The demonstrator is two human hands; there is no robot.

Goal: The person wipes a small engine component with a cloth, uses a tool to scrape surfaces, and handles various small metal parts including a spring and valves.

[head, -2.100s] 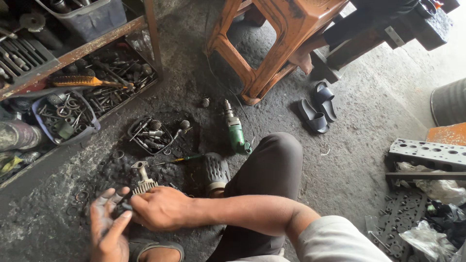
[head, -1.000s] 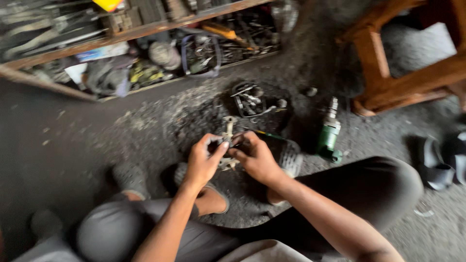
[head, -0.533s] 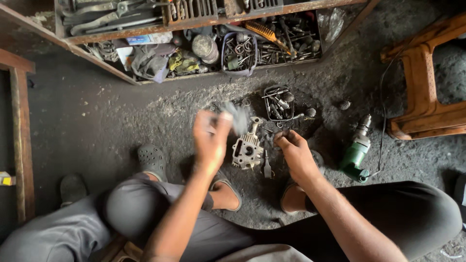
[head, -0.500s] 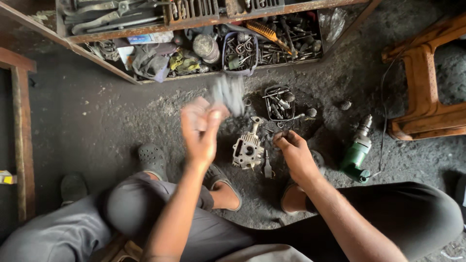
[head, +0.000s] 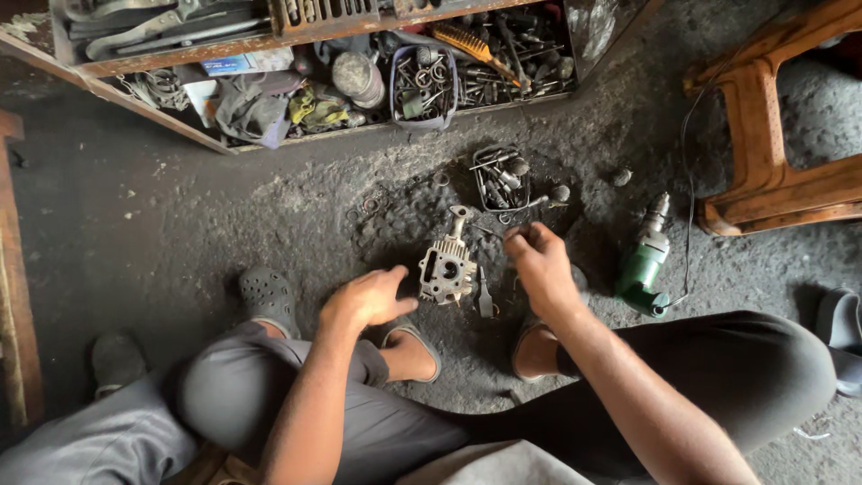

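The left hand [head: 364, 299] has a loose, empty grip, fingers pointing to the finned metal engine part [head: 446, 268] on the floor [head: 135, 233]. The right hand [head: 539, 260] pinches something small; what, I cannot tell. A green drill [head: 644, 265] lies near.

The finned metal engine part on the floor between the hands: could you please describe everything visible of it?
The finned metal engine part is grey, grimy cast metal with cooling fins, a dark round opening on its near face and a neck pointing away. It sits on the oily floor. The left hand reaches beside it; whether it touches is unclear.
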